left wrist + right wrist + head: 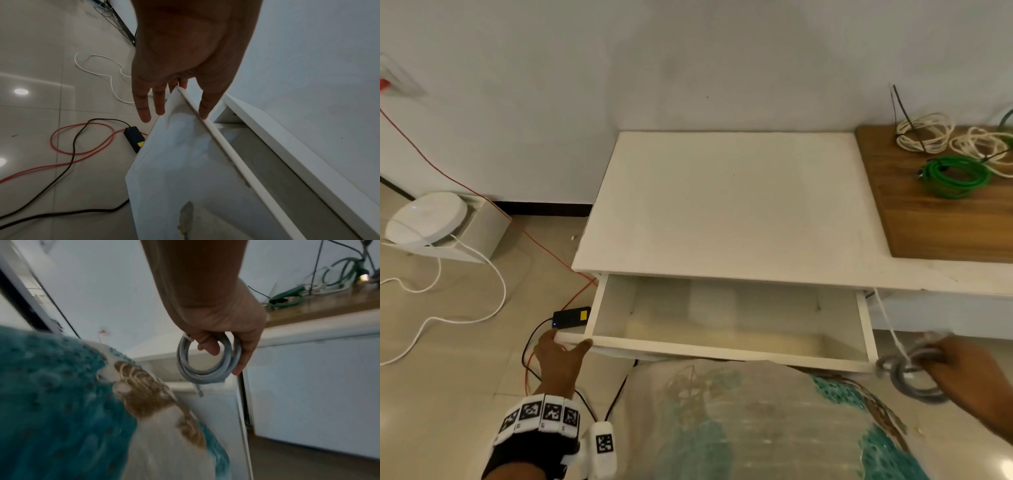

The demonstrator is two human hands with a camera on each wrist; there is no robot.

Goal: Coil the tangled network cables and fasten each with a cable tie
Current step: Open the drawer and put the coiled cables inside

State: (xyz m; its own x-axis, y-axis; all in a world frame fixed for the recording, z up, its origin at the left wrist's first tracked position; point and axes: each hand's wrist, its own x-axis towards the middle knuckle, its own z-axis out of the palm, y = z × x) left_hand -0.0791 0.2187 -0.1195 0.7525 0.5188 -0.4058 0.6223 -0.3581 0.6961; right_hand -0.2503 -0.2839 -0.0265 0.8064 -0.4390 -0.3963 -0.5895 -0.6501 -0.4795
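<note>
Right grip (pixel 221 331) clenched around a grey coiled cable (pixel 207 358), fingers curled through the ring, thumb inside the loop. Coil hanging below the palm, bound near the top by a white cable tie (pixel 188 338), whose long tail trails up toward the cabinet in the head view. Held just off the right front corner of the open drawer (pixel 729 346), clear of its rim. Left grip (pixel 560 356) released, fingers straight: thumb laid on the drawer front's top edge at the left corner, fingers down its outer face. Further back on the wooden counter (pixel 941 226), well apart from both grips: a green coil (pixel 955 176) and white coils (pixel 924 133). On the floor beside the drawer, a black power brick (pixel 571 317) and a red cable (pixel 82 139).
</note>
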